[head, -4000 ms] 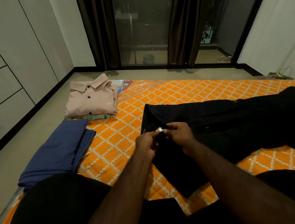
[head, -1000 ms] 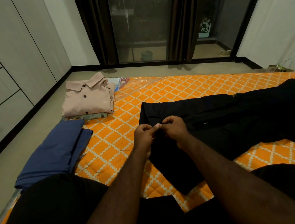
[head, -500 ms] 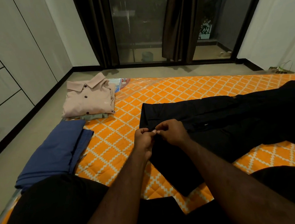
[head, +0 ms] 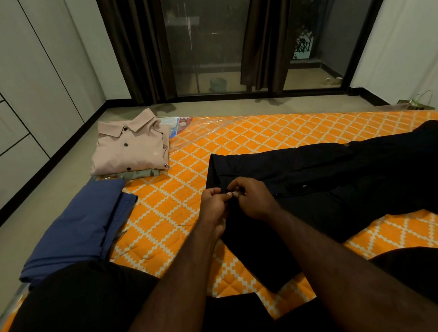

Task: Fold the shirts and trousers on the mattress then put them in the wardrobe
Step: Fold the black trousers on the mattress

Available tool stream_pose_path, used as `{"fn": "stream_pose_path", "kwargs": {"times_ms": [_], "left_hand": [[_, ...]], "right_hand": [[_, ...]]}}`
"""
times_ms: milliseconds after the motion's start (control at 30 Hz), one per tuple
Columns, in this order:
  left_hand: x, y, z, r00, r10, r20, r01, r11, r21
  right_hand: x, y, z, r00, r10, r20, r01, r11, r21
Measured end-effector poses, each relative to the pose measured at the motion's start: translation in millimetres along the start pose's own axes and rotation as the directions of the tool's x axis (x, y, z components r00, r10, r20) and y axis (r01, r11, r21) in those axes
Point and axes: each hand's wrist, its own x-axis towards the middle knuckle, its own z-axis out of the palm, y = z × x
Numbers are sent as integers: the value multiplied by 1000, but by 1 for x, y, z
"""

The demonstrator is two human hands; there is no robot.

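Black trousers (head: pixel 345 182) lie spread across the orange patterned mattress (head: pixel 275 132), legs running to the right. My left hand (head: pixel 213 205) and my right hand (head: pixel 254 199) meet at the waistband near its left end, fingertips pinching the fabric there; what lies between the fingertips is hidden. A folded pink shirt (head: pixel 130 146) sits on a folded greenish garment (head: pixel 140 173) at the mattress's far left corner. Folded blue trousers (head: pixel 78 229) lie on the left edge, nearer me.
White wardrobe doors and drawers (head: pixel 11 103) line the left wall across a strip of floor. Dark curtains and a glass sliding door (head: pixel 211 43) stand at the far end. My knees in black fill the bottom of the view.
Both hands have stayed at the waistband, working close together. A shiny fastener seen between the fingertips four seconds ago is no longer visible.
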Motion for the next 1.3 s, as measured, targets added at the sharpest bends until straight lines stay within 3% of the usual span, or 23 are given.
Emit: {"fn": "stream_pose_path", "kwargs": {"times_ms": [200, 333, 433, 500, 600, 667, 800, 967, 1167, 1300], "left_hand": [[-3, 0, -2, 997, 76, -30, -71, 988, 140], [-2, 1, -2, 971, 192, -143, -116, 900, 420], [-4, -1, -1, 947, 249, -204, -132, 879, 457], [-5, -1, 0, 946, 245, -211, -131, 888, 442], [-5, -1, -1, 955, 219, -201, -119, 902, 415], [-7, -2, -2, 944, 278, -177, -173, 875, 453], [-12, -1, -2, 861, 507, -48, -365, 679, 637], [-16, -7, 3, 775, 608, 170, -482, 395, 782], [-21, -9, 5, 794, 440, 419, -495, 69, 866], [-20, -7, 11, 736, 290, 612, -610, -107, 785]], "right_hand": [[-5, -1, 4, 999, -39, 33, 38, 999, 26], [-1, -3, -4, 998, -15, 62, 10, 998, 69], [6, -3, -24, 983, 158, -92, -152, 986, 73], [7, 0, -43, 926, 325, -194, -320, 946, 58], [1, 11, -61, 847, 495, -193, -517, 852, -80], [-3, 13, -60, 821, 554, -140, -571, 803, -171], [-7, 10, -46, 819, 570, -66, -564, 777, -281], [-11, 11, -38, 821, 556, -127, -568, 777, -271], [-14, 11, -33, 846, 502, -181, -533, 792, -298], [-14, 15, -31, 851, 477, -219, -525, 793, -310]]}}
